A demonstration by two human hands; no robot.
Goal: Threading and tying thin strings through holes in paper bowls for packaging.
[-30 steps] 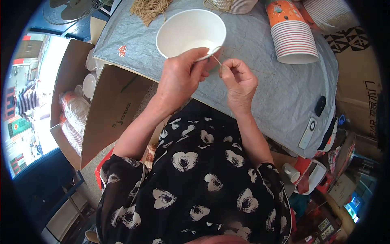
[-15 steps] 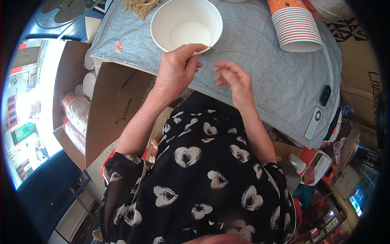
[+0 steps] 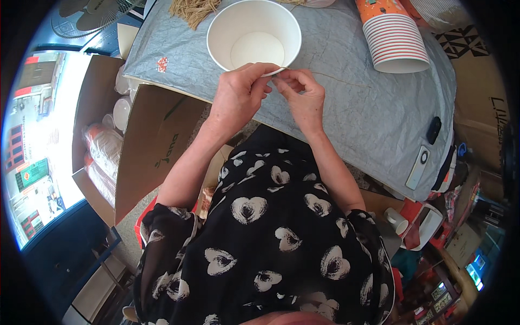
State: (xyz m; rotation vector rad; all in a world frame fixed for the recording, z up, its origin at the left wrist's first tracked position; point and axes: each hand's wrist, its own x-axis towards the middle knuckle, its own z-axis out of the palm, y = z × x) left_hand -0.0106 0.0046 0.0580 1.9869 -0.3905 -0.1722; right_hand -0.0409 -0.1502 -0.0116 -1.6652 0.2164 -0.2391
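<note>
A white paper bucket (image 3: 254, 27) stands on the table with its mouth towards me. My left hand (image 3: 238, 95) is closed on its near rim, thumb and forefinger pinching the edge. A thin brown string (image 3: 344, 82) runs from the rim near those fingertips, passes behind my right hand and trails over the cloth. Just right of the left fingers, my right hand (image 3: 304, 100) is closed in a pinch against the outside of the bucket, below the rim. What lies between its fingertips is hidden.
A stack of paper buckets (image 3: 395, 46) lies at the far right. A bundle of brown strings (image 3: 194, 12) rests at the far left, near a small orange-and-white patch (image 3: 162, 64). A black object (image 3: 434, 130) and a white device (image 3: 418, 167) are by the right edge. An open carton (image 3: 157, 130) stands left.
My right hand has moved left and up, from open beside the bucket to closed at its near rim. The view has shifted slightly; my left hand keeps its grip on the rim.
</note>
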